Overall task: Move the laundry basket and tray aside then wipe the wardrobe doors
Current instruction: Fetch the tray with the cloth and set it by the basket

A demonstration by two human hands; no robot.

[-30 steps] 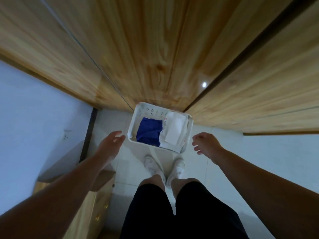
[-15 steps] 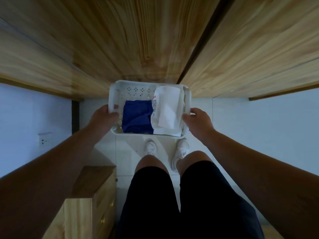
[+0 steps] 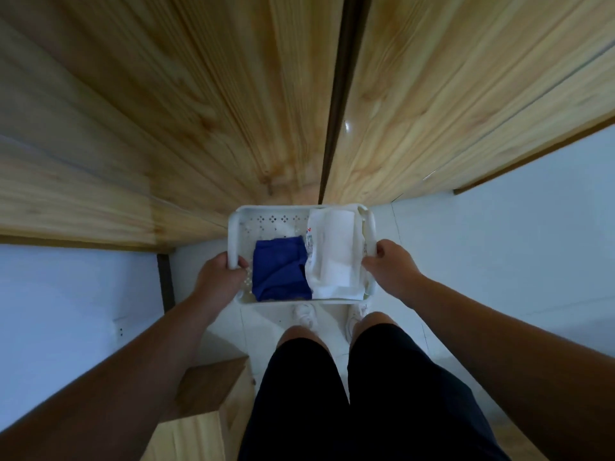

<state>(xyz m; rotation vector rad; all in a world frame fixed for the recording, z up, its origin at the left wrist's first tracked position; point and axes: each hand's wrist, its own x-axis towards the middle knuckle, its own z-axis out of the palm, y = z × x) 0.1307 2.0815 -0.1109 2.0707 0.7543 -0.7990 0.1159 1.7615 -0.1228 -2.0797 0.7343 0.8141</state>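
Wardrobe doors (image 3: 233, 111) of pale grained wood, rising directly behind the laundry basket (image 3: 283, 210), with a dark vertical gap (image 3: 342, 94) between two of them running down to the basket's far rim. Pale tiled floor (image 3: 466, 261) spreading out on both sides of the basket. Black shorts (image 3: 366, 394) on the near side of the basket, with white shoes (image 3: 304, 314) showing just under its near edge. Low wooden cabinet (image 3: 206, 387) nearer than the basket and to its left. Basket itself white plastic, rectangular, perforated walls, held level in front of the doors; resting on the floor or raised off it: cannot tell. Blue folded garment (image 3: 279, 271) in the basket's left half, white cloth (image 3: 336, 257) in its right half, the two touching. Left hand (image 3: 218, 281) at the basket's left rim, fingers (image 3: 243, 262) curled over that rim and gripping it. Right hand (image 3: 389, 264) at the basket's right rim, fingers (image 3: 369, 261) wrapped inward over the edge, thumb outside, likewise gripping.
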